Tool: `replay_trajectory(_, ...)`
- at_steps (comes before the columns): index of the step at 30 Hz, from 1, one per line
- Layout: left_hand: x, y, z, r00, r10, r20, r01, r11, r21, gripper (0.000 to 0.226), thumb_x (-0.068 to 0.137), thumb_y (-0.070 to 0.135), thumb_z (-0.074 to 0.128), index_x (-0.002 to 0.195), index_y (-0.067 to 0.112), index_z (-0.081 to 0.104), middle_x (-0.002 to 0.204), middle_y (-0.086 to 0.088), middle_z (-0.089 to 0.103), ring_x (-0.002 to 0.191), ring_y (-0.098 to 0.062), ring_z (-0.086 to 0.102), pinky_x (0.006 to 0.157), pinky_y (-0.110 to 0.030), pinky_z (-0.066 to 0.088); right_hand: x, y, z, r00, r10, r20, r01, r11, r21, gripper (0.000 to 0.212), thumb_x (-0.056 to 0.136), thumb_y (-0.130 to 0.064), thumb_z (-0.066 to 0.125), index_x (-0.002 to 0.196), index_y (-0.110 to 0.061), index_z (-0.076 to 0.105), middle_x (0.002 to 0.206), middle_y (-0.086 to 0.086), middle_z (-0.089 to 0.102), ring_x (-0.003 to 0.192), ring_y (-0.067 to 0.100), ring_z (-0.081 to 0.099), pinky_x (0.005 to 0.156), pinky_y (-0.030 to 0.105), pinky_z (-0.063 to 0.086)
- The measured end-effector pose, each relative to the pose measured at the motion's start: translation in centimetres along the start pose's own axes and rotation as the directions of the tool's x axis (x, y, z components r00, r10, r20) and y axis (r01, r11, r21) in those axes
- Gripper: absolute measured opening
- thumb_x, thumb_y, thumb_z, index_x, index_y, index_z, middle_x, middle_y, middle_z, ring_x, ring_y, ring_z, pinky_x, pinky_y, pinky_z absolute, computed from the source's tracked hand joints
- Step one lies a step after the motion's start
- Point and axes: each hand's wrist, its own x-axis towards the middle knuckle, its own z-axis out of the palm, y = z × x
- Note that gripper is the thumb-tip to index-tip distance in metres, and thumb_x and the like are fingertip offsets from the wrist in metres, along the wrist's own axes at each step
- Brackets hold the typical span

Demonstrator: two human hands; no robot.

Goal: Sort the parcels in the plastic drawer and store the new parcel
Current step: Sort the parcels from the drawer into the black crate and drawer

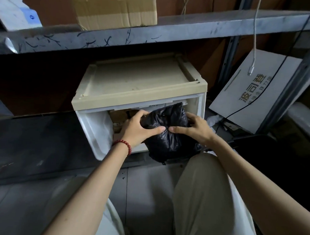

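Under the shelf (153,34), at the mouth of the open drawer (95,131), the person grips the black parcel (167,146) from both sides: left hand (139,129) curled round one flank, right hand (194,129) round the other, thumbs nearly meeting on top. Its long axis runs straight away from them into the drawer (far end inside, near end overhanging the front). Brown parcels (119,116) lie just beyond the left hand, so the free room looks to be on the right.
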Motion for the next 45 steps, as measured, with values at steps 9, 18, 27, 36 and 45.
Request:
replay_trajectory(9,3.3,10.6,9.7,0.959,0.283,0.01,-0.283,0.959,0.03,0.055,0.067,0.05,0.081,0.108,0.023,0.053,0.107,0.006,0.065,0.098,-0.016,0.06,0.079,-0.032,0.051,-5.4,4.4,-10.1,0.937,0.117,-0.328,-0.053,0.979,0.199,0.054,0.07,-0.035,0.084,0.119,-0.029,0.062,0.107,-0.013,0.07,0.097,0.002,0.067,0.092,0.031,0.053)
replay_trajectory(18,2.3,15.8,24.5,0.853,0.177,0.491,-0.178,0.983,-0.046,0.071,0.072,0.05,0.078,0.129,0.021,0.048,0.128,0.005,0.052,0.121,-0.015,0.048,0.088,-0.023,0.039,-16.5,14.3,-13.6,0.613,0.559,-0.559,-0.148,0.776,0.613,0.038,0.077,-0.03,0.08,0.108,-0.026,0.059,0.105,-0.003,0.07,0.088,0.008,0.068,0.067,0.023,0.053)
replay_trajectory(27,-1.4,10.5,36.3,0.688,0.01,0.726,-0.16,0.978,0.138,0.08,0.072,0.041,0.081,0.138,0.025,0.038,0.14,-0.011,0.046,0.13,-0.026,0.043,0.102,-0.035,0.039,-22.4,23.3,-8.9,0.372,0.847,-0.379,-0.304,0.497,0.813,0.057,0.082,-0.035,0.074,0.126,-0.029,0.038,0.116,-0.003,0.058,0.095,0.011,0.059,0.07,0.028,0.048)
replay_trajectory(36,-2.3,4.7,41.6,0.556,-0.068,0.828,-0.28,0.923,0.263,0.08,0.071,0.029,0.082,0.138,0.027,0.039,0.132,-0.013,0.047,0.125,-0.027,0.047,0.102,-0.035,0.04,-22.2,29.8,-2.1,0.3,0.907,-0.294,-0.381,0.397,0.835,0.09,0.091,-0.023,0.066,0.152,-0.023,0.001,0.151,0.008,0.034,0.132,0.024,0.043,0.106,0.04,0.04)
replay_trajectory(45,-4.5,2.7,42.8,0.51,-0.105,0.854,-0.616,0.649,0.447,0.064,0.087,0.007,0.062,0.142,0.021,0.032,0.14,-0.015,0.03,0.127,-0.036,0.038,0.092,-0.046,0.046,-20.4,33.0,0.5,0.232,0.957,-0.174,-0.452,0.264,0.852,0.072,0.094,-0.008,0.058,0.147,-0.032,0.015,0.135,0.014,0.05,0.116,0.034,0.056,0.057,0.031,0.047)
